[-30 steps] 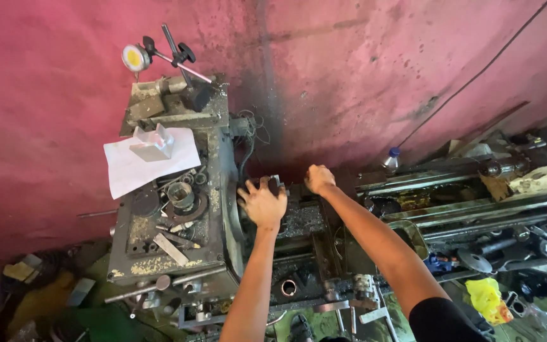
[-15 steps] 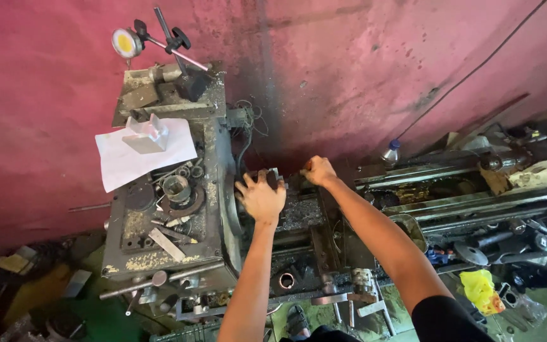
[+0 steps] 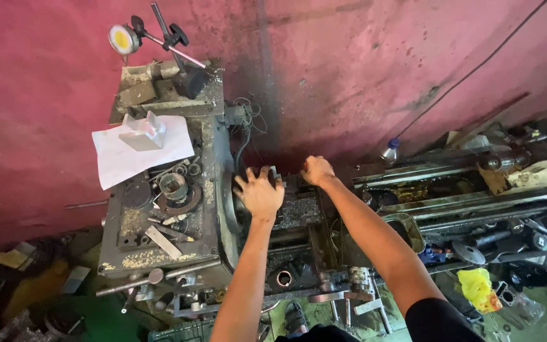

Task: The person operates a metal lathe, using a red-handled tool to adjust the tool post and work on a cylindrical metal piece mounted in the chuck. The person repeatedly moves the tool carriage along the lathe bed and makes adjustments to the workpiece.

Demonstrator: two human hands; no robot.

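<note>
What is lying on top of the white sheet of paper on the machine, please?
A grey metal block sits on the white paper, on the machine top. Whatever lies beneath the paper is covered.

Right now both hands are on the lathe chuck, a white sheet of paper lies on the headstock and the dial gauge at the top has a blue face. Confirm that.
Not quite: the dial gauge has a yellow face, not blue, as the head view shows. The rest holds: the left hand and right hand are at the lathe chuck, and the white sheet of paper lies on the headstock.

A machine workshop: a grimy metal lathe (image 3: 178, 209), a dial gauge (image 3: 123, 39) and scattered tools.
</note>
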